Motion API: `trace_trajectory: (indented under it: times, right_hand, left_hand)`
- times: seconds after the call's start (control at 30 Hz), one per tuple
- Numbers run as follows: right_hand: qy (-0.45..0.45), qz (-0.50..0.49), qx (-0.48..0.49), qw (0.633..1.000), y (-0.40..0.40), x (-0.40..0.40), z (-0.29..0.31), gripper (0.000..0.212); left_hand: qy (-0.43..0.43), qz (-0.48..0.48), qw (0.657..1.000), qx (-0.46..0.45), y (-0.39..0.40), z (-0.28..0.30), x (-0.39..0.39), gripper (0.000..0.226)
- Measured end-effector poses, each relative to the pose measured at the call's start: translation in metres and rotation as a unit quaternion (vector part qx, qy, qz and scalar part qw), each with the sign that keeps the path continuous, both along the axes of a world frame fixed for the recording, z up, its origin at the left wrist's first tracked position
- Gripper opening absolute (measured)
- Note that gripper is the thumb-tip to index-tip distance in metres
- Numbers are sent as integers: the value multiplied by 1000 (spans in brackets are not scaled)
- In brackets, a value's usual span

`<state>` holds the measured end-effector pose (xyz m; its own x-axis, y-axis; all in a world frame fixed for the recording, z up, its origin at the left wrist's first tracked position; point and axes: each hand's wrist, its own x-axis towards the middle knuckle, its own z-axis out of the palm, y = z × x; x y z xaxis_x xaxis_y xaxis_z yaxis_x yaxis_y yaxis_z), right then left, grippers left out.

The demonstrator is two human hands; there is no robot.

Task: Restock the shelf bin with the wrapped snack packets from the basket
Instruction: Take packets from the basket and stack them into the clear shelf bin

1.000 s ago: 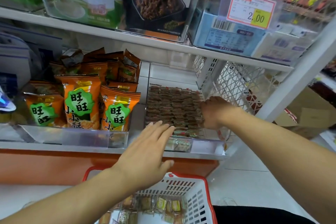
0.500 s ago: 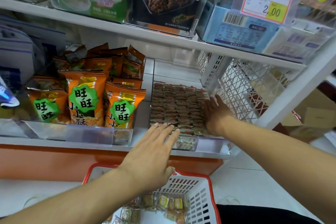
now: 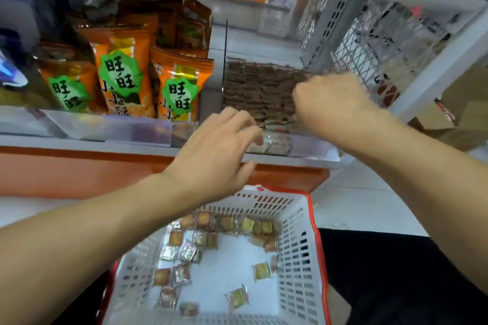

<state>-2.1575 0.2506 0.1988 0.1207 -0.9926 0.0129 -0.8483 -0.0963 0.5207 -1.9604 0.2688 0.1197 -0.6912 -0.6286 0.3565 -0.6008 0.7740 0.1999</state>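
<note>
Rows of small brown wrapped snack packets [image 3: 260, 87] fill the clear shelf bin [image 3: 313, 145]. My right hand [image 3: 328, 104] hovers knuckles-up over the bin's right side, fingers curled down onto the packets; its fingertips are hidden. My left hand [image 3: 217, 152] reaches over the bin's front lip with relaxed, slightly bent fingers touching the front packets. Below, a white basket with a red rim [image 3: 314, 219] holds several loose wrapped packets [image 3: 184, 250] scattered on its floor.
Orange snack bags [image 3: 122, 74] stand in the compartment left of the bin, behind a clear divider. A white mesh panel [image 3: 369, 42] closes the shelf's right end. An upper shelf hangs overhead. Cardboard boxes [image 3: 464, 105] sit on the floor at right.
The view tilted down, showing more of the basket. My right hand went from lying flat by the packets to curling over them. My left hand's fingers bent and reached the bin's front lip.
</note>
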Motion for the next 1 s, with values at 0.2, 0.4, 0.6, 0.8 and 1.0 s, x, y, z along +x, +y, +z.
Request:
trace_trajectory:
  times: [0.2,0.4,0.6,0.8,1.0]
  right_hand:
    - [-144,75,384,909,41,52,-82,32]
    - [-131,-4,527,840,94,25,-306,42]
    - [-143,-82,481,861,162,-14,-421,46]
    - [-129,-91,477,864,156,-10,-451,42]
    - [-143,-21,523,840,170,-5,-462,34]
  left_hand:
    - [-209,26,950,230,17,-62,13,18]
    - [-398,22,818,416,49,-181,31,40]
    - [-430,37,766,476,78,-275,53,44]
    - [-414,34,751,514,119,-340,40,43]
    - [-386,63,737,551,133,-356,43,28]
